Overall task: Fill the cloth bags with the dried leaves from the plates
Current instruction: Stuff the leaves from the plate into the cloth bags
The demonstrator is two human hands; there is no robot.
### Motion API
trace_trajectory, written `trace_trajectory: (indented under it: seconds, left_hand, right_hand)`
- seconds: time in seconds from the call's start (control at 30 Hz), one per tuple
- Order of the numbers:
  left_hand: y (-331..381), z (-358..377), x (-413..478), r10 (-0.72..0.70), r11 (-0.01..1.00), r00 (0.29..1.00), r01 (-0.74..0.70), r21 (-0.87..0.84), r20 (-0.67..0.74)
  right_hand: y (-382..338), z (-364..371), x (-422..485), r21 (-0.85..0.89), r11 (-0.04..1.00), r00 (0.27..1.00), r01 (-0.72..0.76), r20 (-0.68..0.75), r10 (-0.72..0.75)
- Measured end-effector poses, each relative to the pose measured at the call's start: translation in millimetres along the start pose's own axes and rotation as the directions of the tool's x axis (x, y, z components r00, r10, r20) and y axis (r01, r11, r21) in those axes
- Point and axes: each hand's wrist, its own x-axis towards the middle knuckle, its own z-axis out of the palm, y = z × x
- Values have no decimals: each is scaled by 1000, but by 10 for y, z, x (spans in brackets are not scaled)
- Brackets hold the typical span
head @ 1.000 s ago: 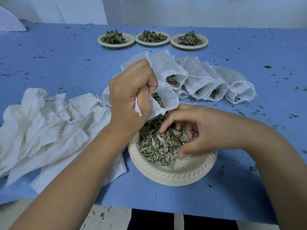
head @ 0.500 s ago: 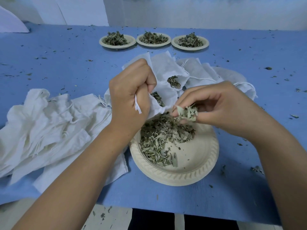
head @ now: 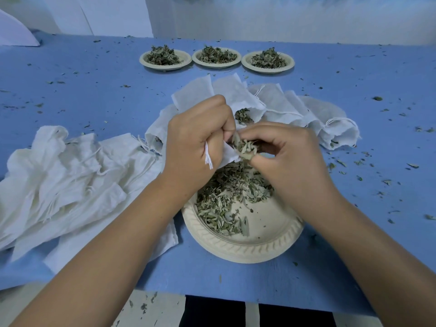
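Near the near edge of the table (head: 236,279), above the plate (head: 243,249) of dried leaves (head: 224,199), a pinch of leaves (head: 244,147) is held in the curled fingers of the right hand (head: 290,156) at the mouth of a cloth bag (head: 227,155) bunched tightly in the left hand (head: 195,142), so leaves could be scattered over the table if that squeezed opening is missed.

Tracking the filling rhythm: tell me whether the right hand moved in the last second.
Yes. The right hand rose off the near plate, up and leftward, carrying a pinch of dried leaves to the cloth bag in the left hand.
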Motion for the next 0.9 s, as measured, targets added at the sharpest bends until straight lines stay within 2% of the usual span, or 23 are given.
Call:
trace_trajectory:
  seconds: [0.13,0.27,0.4,0.47,0.63,0.73,0.83,0.9]
  left_hand:
    - [-3,-1,5,-24,1000,1000,24,5,-1]
    - [4,-2,0,-21,1000,1000,21,15,11]
    - [-2,13,-16,10,1000,998,-11,18,61]
    - [-8,24,-22,20,1000,997,-21,18,80]
    - [-7,9,-2,-16,1000,999,16,3,39]
    - [-7,-9,5,-17,1000,1000,18,-24,25]
    - [10,-7,4,-3,999,999,4,-44,37]
    - [11,1,1,7,999,999,-5,-38,52]
  right_hand:
    - [-17,-31,18,36,999,995,-2,100,-1]
    - [-34,-25,-8,77,995,995,69,62,-74]
    - [-6,61,-7,-149,982,994,112,26,-109]
    - [10,69,15,-195,974,993,116,45,-109]
    - [-5,-73,44,-22,996,990,86,118,-82]
    - [-10,-96,45,3,990,989,142,30,-142]
    - [3,-11,16,-80,968,969,238,-45,-242]
    - [18,57,14,-176,943,958,283,13,-285]
